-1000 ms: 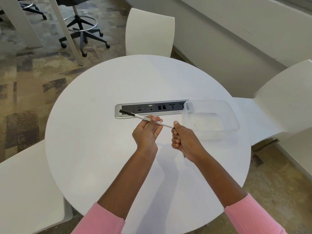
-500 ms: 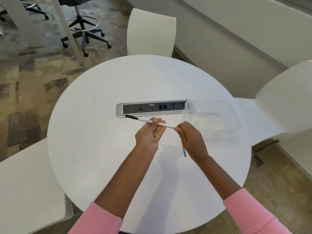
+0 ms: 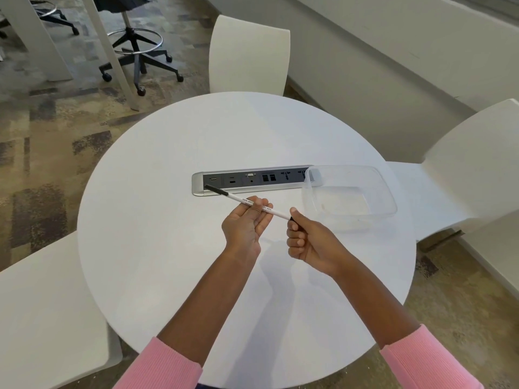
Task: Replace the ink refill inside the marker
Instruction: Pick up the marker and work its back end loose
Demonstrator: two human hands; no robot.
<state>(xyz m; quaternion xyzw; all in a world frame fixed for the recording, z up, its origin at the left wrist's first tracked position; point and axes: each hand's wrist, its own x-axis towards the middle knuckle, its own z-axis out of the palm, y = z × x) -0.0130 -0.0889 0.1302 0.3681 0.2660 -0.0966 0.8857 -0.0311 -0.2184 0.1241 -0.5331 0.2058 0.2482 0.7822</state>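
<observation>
A slim white marker point(image 3: 236, 198) with printed text and a black cap on its far-left end lies tilted across the fingers of my left hand point(image 3: 246, 227), which grips its middle palm-up above the round white table point(image 3: 157, 226). My right hand point(image 3: 311, 244) is curled into a fist at the marker's right end. Its thumb and forefinger pinch a small black end piece point(image 3: 292, 219) there. I cannot see whether this piece is a plug or the refill's tip. No separate refill shows.
A clear plastic container point(image 3: 389, 192) stands just right of my hands, overlapping the end of a grey socket strip point(image 3: 252, 179) set into the table. White chairs stand at the far side, the right and the near left. An office stool stands on the carpet behind.
My right hand has curled from a fingertip touch into a fist on the marker's right end. A thin dark rod seen below that hand earlier no longer shows. The left hand has barely moved.
</observation>
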